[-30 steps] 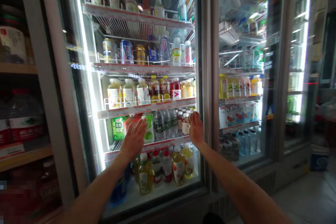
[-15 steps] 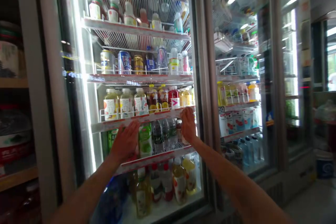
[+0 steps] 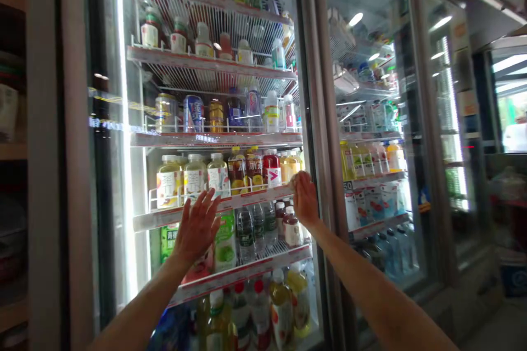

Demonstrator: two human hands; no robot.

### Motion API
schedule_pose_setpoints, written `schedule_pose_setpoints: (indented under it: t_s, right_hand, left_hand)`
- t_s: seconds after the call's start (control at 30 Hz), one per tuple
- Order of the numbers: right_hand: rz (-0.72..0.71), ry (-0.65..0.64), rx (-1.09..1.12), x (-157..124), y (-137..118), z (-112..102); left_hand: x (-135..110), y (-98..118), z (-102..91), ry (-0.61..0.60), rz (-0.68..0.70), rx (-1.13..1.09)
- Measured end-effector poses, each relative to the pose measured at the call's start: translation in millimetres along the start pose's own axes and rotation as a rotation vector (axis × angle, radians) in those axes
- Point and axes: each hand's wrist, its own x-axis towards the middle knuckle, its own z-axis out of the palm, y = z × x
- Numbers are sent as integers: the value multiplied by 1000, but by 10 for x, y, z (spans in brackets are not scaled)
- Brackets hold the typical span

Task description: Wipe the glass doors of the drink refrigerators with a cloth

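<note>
In front of the lit drinks fridge, my left hand (image 3: 198, 226) is raised with its fingers spread, holding nothing. It overlaps the shelf edge (image 3: 259, 196) below a row of bottled teas. Whether its palm touches the glass door (image 3: 115, 104) I cannot tell. My right hand (image 3: 305, 198) is up at the right end of the same shelf edge, beside the door's metal frame (image 3: 325, 148). Its fingers are closed together, and a pale bit shows at their tips, too blurred to name. Behind the hands stand a red drink bottle (image 3: 272, 168) and dark iced tea bottles (image 3: 237, 171).
Cans (image 3: 193, 113) and more bottles fill the shelves above; large bottles (image 3: 282, 307) stand at the bottom. A second glass-doored fridge section (image 3: 374, 148) adjoins on the right. A dark shelf unit (image 3: 12, 151) borders the left side.
The view has tilted up a little, so the shelves sit lower. My left hand's fingers have spread and lifted from the shelf edge line. My right hand has shifted slightly right, towards the frame.
</note>
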Motion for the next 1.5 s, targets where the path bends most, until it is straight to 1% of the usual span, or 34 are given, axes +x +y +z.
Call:
schedule_pose_setpoints:
  t_s: [0.07,0.1,0.13,0.17,0.23,0.27,0.3,0.37,0.43,0.47,0.53,0.6,0.63,0.7,0.73,0.77,0.83,0.87,0.9,0.97,1.0,1.03,1.07,1.13,1.2,1.23,1.27,1.3,1.33,1.37,1.4,1.43,1.47,1.5]
  right_hand:
    - [154,153,-6,55,1,30]
    - [163,182,13,65,-35,50]
    - [120,168,46,59,-87,66]
    - [40,118,83,41,-142,73]
    - [-141,-28,139,-8,-214,62]
    - [-192,-72,147,-23,-223,49]
    - [-189,-69,142,-24,-221,39]
    - [-70,38,119,17,-240,55]
    - [36,125,120,81,-369,128]
    - [37,115,144,106,-482,174]
    - [-12,25,228,121,-738,236]
    - [-14,-57,364,93,-909,207]
    - [8,-93,452,71,-926,154]
    - [73,-143,622,39,-820,-1]
    - [116,-135,670,42,-720,-82]
    - [173,-92,674,62,-608,-154]
    - [277,51,566,158,-412,-242]
    - [290,109,487,225,-345,-254]
    - [270,139,410,296,-300,-249]
    - [148,104,278,417,-251,-196]
    - [75,76,215,453,-230,-158]
    - [15,57,151,466,-203,-117]
    - [-26,47,92,455,-168,-76]
    - [-59,40,5,373,-80,-2]
    - [-46,33,-37,253,-4,55]
    - [-37,25,-45,198,20,77]
    - [-32,22,-50,153,33,95]
    - [-29,27,-54,123,37,107]
    - [-32,35,-58,106,35,115]
    - [-39,48,-64,102,30,118]
    - [-48,63,-70,106,24,118]
    - [-58,74,-77,116,21,115]
    - [-68,82,-80,128,21,110]
    - [-80,88,-78,139,26,105]
  left_hand:
    - [-3,-8,13,9,13,3]
    - [-9,-9,21,16,11,4]
    - [-19,-7,30,24,7,5]
    - [-31,-3,39,32,-4,5]
    - [-57,18,54,39,-35,7]
    - [-66,35,59,40,-52,7]
    - [-68,58,63,46,-62,10]
    - [-38,133,70,62,-81,12]
    - [56,258,83,73,-70,-8]
    - [128,338,95,73,-54,-39]
    - [305,520,132,63,6,-147]
    - [489,700,190,62,53,-275]
    - [571,780,226,65,44,-319]
    - [702,919,317,66,-14,-332]
    - [751,981,371,65,-46,-298]
    - [790,1041,430,60,-62,-247]
    - [845,1147,555,38,-45,-126]
    - [861,1184,612,22,-11,-71]
    - [867,1201,658,3,35,-25]
    - [843,1133,686,-14,137,33]
    - [813,1032,659,-6,168,50]
    - [775,881,600,16,173,64]
    - [733,685,513,47,146,74]
    - [664,206,285,132,4,104]
    - [645,-236,64,234,-191,114]
    - [661,-379,-12,315,-313,138]
    - [692,-443,-51,386,-404,160]
    - [736,-418,-46,432,-460,178]
    - [789,-311,0,457,-462,190]
    - [846,-139,82,393,-389,182]
    - [904,71,186,311,-255,163]
    - [956,284,295,236,-79,133]
    - [997,469,391,153,61,100]
    - [1022,595,458,94,139,70]
